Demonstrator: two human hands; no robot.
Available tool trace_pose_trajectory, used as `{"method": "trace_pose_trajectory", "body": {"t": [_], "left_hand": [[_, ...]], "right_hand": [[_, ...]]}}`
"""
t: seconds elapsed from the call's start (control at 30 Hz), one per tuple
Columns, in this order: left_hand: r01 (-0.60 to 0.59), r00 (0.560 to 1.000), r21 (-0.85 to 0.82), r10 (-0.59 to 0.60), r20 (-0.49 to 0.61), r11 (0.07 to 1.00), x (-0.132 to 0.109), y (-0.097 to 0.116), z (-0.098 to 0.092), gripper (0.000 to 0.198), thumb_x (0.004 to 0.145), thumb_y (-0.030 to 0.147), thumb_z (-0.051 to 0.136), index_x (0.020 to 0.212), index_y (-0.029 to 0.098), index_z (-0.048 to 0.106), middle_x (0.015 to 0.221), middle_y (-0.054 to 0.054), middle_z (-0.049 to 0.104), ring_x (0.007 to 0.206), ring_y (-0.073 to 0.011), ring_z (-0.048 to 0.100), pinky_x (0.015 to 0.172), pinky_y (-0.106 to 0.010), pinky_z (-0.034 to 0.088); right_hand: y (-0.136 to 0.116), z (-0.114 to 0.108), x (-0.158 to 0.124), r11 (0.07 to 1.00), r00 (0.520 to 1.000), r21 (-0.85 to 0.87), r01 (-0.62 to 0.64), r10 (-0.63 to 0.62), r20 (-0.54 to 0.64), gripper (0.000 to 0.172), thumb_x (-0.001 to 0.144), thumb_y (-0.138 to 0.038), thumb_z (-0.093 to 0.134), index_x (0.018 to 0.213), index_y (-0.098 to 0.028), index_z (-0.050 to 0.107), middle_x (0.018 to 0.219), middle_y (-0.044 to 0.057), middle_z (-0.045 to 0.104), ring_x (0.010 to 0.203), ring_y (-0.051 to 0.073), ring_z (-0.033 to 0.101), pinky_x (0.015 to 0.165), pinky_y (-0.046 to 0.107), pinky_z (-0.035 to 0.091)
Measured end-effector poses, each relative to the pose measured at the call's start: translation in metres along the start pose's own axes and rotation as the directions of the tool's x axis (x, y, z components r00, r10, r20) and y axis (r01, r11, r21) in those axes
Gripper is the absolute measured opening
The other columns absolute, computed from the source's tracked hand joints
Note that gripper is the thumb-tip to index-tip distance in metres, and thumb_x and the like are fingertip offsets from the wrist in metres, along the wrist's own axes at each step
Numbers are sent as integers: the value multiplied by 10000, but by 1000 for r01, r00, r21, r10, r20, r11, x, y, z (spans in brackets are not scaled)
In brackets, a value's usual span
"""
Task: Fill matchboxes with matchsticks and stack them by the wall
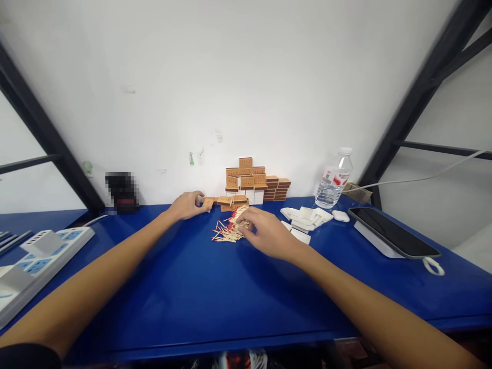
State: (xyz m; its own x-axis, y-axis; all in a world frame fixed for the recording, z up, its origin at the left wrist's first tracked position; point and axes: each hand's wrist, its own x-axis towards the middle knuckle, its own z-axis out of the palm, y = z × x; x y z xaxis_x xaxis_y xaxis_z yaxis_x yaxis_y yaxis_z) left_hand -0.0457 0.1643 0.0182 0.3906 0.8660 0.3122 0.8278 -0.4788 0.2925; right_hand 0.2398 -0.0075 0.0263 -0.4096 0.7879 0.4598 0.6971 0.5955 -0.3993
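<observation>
A loose pile of red-tipped matches [227, 233] lies on the blue table. My right hand [267, 230] is over the pile's right side, thumb and fingers curled together at the matches; whether any are pinched cannot be made out. To the left, my left hand [186, 205] has its thumb and fingers closed on a small orange matchbox [208, 204] at the table surface. Just beside it, several matchboxes [232, 200] lie flat behind the pile. Behind these rises a stack of matchboxes [246, 181] near the wall, with white box parts [258, 197] among its lower rows.
White opened trays [303, 218] lie right of my right hand. Beyond are a water bottle [333, 179], a white earphone case [341, 216] and a phone [392, 230] resting on a white box. A power strip [49, 261] is at the left, with a blurred dark object [123, 192] near the wall.
</observation>
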Motion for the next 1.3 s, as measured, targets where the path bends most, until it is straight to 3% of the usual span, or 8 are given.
{"method": "trace_pose_trajectory", "body": {"t": [0.17, 0.33, 0.47, 0.6, 0.77, 0.9, 1.03, 1.3], "left_hand": [[-74, 994, -79, 80, 72, 994, 4, 4, 6, 740, 757, 633, 758, 1325, 172, 645, 839, -34, 732, 753, -213, 675, 690, -301, 445], [-54, 993, -112, 66, 101, 992, 7, 4, 7, 563, 702, 599, 805, 1067, 180, 714, 814, -33, 705, 715, -201, 642, 632, -294, 416], [140, 990, -285, -143, 13, 948, 12, 6, 6, 526, 659, 577, 868, 942, 188, 656, 750, -20, 702, 660, -179, 641, 588, -275, 418], [337, 914, -545, -405, -6, 768, 21, 13, 15, 578, 675, 614, 881, 942, 190, 595, 697, -21, 708, 547, -156, 631, 497, -248, 425], [379, 854, -645, -520, -33, 664, 29, 24, 37, 541, 798, 568, 834, 1035, 179, 541, 769, -69, 764, 568, -149, 680, 479, -222, 467], [383, 857, -686, -516, 14, 618, 32, 30, 46, 430, 901, 530, 755, 1019, 174, 544, 851, -106, 796, 572, -145, 701, 491, -231, 494], [367, 883, -655, -469, 22, 660, 29, 29, 44, 381, 900, 463, 772, 1019, 181, 546, 848, -89, 798, 562, -150, 703, 485, -235, 474], [235, 952, -398, -292, -89, 887, 22, 22, 43, 316, 773, 333, 858, 897, 208, 597, 711, -2, 718, 617, -173, 674, 579, -261, 445]], "right_hand": [[4, 3, 1, 1000, 1000, -10, -25, 25, 11, 83, 995, -170, 621, 995, -187, 703, 1053, 65, 711, 845, 169, 647, 752, 303, 476], [6, 4, 1, 999, 998, -4, -44, 44, 33, 92, 991, -159, 619, 989, -186, 708, 1050, 60, 710, 827, 160, 643, 753, 300, 474], [6, 2, 2, 999, 999, 10, -37, 37, 32, 95, 988, -157, 619, 992, -189, 708, 1048, 57, 717, 831, 164, 651, 760, 306, 480], [7, -1, 3, 999, 998, 3, -46, 46, 31, 103, 980, -147, 619, 991, -191, 711, 1046, 66, 726, 826, 175, 656, 761, 322, 490], [6, -4, 5, 999, 999, 5, -33, 33, 20, 111, 979, -148, 610, 978, -196, 711, 1033, 65, 736, 845, 185, 666, 756, 321, 493], [4, -5, 5, 1000, 1000, 14, -27, 27, 7, 111, 979, -151, 612, 963, -202, 709, 1017, 58, 737, 840, 184, 667, 743, 313, 484], [6, -6, 6, 999, 999, -9, -36, 36, 19, 113, 980, -143, 607, 953, -194, 704, 1011, 60, 735, 829, 181, 658, 748, 314, 482], [15, -3, 8, 997, 998, -68, -46, 48, 28, 129, 986, -148, 589, 935, -188, 700, 988, 63, 744, 826, 184, 658, 753, 309, 468]]}}
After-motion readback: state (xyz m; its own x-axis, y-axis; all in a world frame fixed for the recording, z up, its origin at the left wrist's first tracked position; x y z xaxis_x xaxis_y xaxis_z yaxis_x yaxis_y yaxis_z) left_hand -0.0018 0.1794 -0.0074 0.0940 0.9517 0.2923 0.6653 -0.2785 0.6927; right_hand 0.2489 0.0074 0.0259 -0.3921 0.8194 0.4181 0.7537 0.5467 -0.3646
